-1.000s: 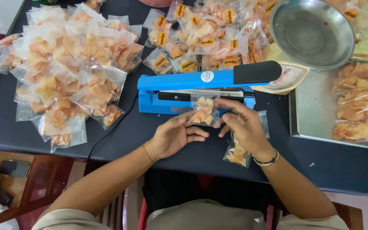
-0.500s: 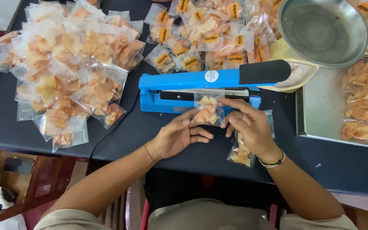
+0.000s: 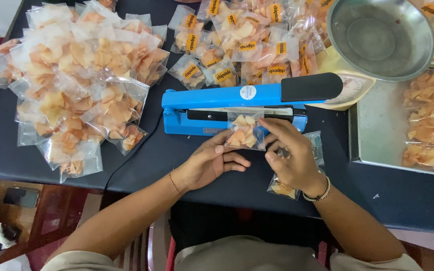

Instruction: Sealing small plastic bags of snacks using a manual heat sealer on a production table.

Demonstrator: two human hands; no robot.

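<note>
Closest to the camera, both hands were pinched on one small clear chip bag [image 3: 243, 131], left hand [image 3: 208, 163] at its lower-left edge, right hand [image 3: 292, 155] at its right side, feeding its open top into the blue heat sealer [image 3: 217, 103] just behind, so pressing down its black handle [image 3: 311, 86] looked like the next job.

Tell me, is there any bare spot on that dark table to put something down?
Yes. A bare strip of dark table lies left of the left hand, between the blue sealer and the table's near edge. Another lies right of the right hand, below the metal tray. The far side is crowded with chip bags and a metal bowl.
</note>
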